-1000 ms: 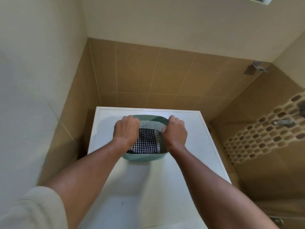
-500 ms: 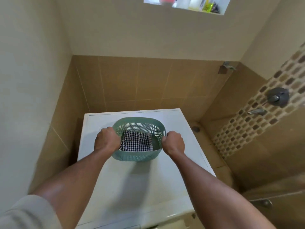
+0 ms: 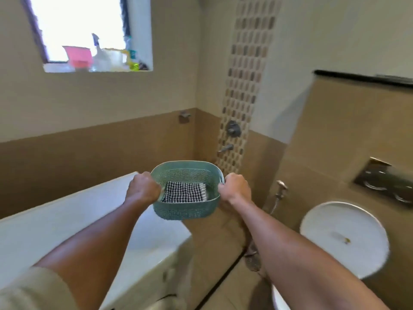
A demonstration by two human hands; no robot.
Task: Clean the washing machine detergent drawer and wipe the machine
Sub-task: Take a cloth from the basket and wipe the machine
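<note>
Tiled wall; checked cloth in basket

A bright recessed window sits high in the beige wall, its sill crowded with a pink plastic tub and blurred pale bottles. A vertical strip of brown and grey mosaic tiles runs down the corner wall, with a round metal shower valve and a short spout below it. To the right, a chrome hand sprayer hangs beside a round white toilet lid, under a dark flush plate.
</note>
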